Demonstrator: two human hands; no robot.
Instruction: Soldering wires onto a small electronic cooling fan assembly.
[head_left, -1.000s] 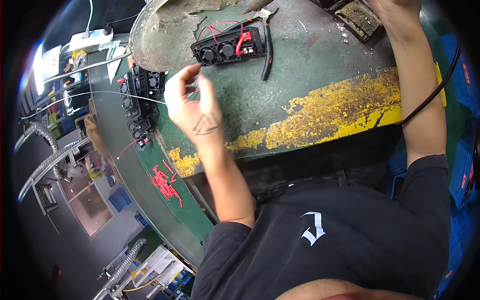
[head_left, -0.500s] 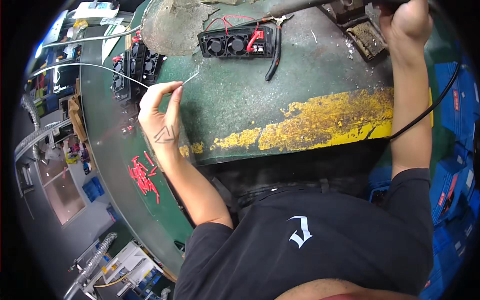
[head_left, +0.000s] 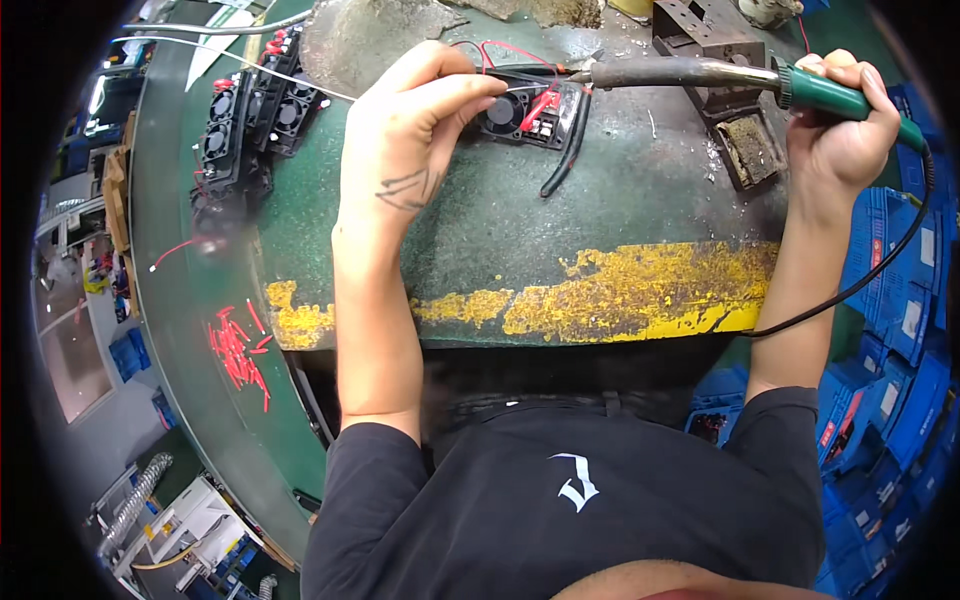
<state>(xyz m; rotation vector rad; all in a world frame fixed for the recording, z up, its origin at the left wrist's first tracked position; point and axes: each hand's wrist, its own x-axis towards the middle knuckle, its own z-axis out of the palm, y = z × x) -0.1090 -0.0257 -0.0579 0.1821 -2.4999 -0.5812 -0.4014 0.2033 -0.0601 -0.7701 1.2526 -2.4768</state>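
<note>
My left hand pinches a thin silvery solder wire and feeds its end over a black fan unit with red and black wires on the worn green bench. My right hand grips the green handle of a soldering iron. The iron's dark tip reaches left to the fan unit, just beside my left fingertips.
A stack of black fan units lies at the bench's left. A metal iron stand with a dirty sponge sits by my right hand. Red wire scraps lie on the green conveyor. Blue bins stand at the right.
My left hand has moved right and up with the solder wire to the fan unit. My right hand has brought the soldering iron's tip down to the same spot.
</note>
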